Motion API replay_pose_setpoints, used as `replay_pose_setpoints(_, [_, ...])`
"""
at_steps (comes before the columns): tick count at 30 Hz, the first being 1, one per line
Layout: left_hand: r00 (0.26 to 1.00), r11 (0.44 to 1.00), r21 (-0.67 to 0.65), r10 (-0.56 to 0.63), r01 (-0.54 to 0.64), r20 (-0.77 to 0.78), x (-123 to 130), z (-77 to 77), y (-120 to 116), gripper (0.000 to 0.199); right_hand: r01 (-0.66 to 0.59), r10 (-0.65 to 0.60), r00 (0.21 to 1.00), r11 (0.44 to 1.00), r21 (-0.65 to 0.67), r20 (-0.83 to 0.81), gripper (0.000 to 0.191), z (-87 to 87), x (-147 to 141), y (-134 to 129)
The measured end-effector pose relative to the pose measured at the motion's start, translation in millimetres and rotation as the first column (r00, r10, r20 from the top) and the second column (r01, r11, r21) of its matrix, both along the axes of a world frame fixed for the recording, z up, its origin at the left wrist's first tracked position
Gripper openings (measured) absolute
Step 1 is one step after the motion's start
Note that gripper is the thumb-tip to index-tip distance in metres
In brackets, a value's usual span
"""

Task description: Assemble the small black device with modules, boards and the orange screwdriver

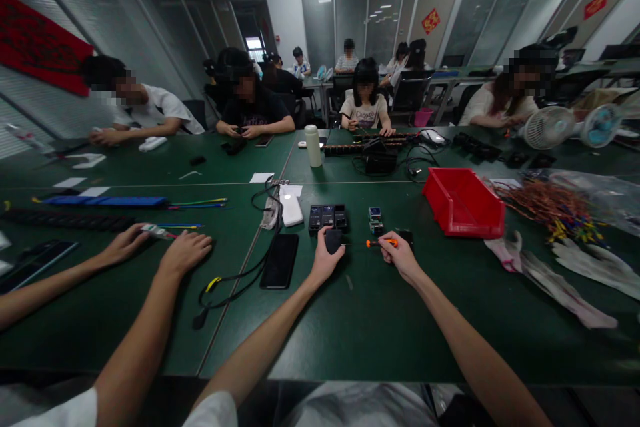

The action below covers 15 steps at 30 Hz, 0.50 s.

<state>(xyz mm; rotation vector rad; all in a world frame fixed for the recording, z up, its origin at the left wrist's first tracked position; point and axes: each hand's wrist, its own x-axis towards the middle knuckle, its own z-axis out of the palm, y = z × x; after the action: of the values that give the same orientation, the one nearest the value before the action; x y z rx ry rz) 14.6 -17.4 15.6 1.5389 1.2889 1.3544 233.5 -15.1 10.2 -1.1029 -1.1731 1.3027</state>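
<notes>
My left hand [327, 259] grips a small black box-like part [333, 240] just above the green table [380, 340]. An orange-handled screwdriver [383, 243] is held in my right hand [399, 255], its thin shaft pointing left toward the black part. Whether the tip touches that part is too fine to tell. Behind my left hand lies a black module with several square sections [327, 215]. Small circuit pieces [375, 219] sit behind my right hand. A dark flat object [406, 237] is partly hidden by my right hand.
To the left are a black phone [279, 261], a white power bank [291, 209] and a looped black cable [235, 277]. A red bin [465, 203], copper wires [540, 207] and gloves [555, 280] lie right. A co-worker's hands [185, 250] work at left; a bottle [313, 147] stands ahead.
</notes>
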Motion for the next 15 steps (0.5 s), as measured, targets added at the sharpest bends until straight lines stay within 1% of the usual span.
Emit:
replay_pose_setpoints(6, [1.000,1.000,0.025,0.005,-0.005,-0.004,-0.2,-0.6,0.0,0.051,-0.024,0.023,0.999,0.999,0.027,0.027,0.030,2.0,1.7,-1.2])
replay_pose_setpoints(15, [1.000,1.000,0.006,0.027,-0.027,-0.011,0.7,-3.0,1.3,0.052,-0.033,0.026,0.996,0.997,0.073,0.088,0.030,7.0,1.8,-3.9])
